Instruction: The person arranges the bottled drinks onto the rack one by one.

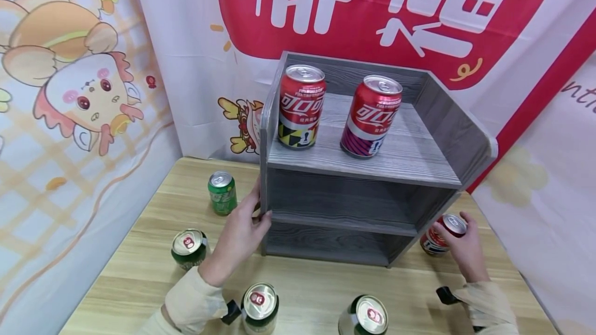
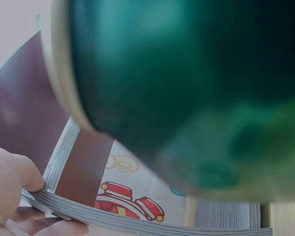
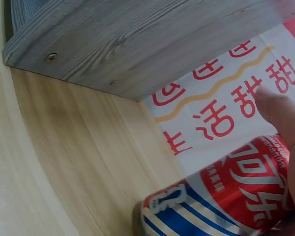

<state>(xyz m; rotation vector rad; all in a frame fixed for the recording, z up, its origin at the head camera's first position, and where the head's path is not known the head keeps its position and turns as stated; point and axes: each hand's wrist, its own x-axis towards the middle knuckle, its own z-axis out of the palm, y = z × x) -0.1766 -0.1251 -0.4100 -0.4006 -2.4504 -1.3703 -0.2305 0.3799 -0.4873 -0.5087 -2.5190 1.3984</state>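
Head view: one grey three-tier shelf (image 1: 410,151), standing on a wooden table (image 1: 312,296). Clock positions taken from the shelf's middle.

Left hand (image 1: 239,238), at nine o'clock: fingers bent round the side panel, thumb at its front edge; grips the shelf, no can.

Right hand (image 1: 467,251), at four o'clock: partly closed, thumb and fingers on opposite sides of a red can (image 1: 434,243), beside the shelf and outside it. Whether the base touches the table: cannot tell.

Ten o'clock can (image 1: 301,105) and twelve o'clock can (image 1: 371,116): red, upright on the top board, both near its unwalled front.

Green can (image 1: 222,195), on the table at nine o'clock, near the left hand. Gold-topped cans, three: at eight (image 1: 188,247), seven (image 1: 259,306) and six o'clock (image 1: 365,317).

Hazard, first: shelf tipping or skidding, likely cause an uneven pull by the left hand; the two upper cans, apparently loose, could slide off the front.

Hazard, second: seven o'clock can knocked over, cause the black wrist mount (image 1: 231,312) just beside it.

Hazard, third: red can striking the side panel, cause the narrow gap at four o'clock.

Hazard, fourth: red can slipping, cause smooth, curved metal under a one-handed hold.
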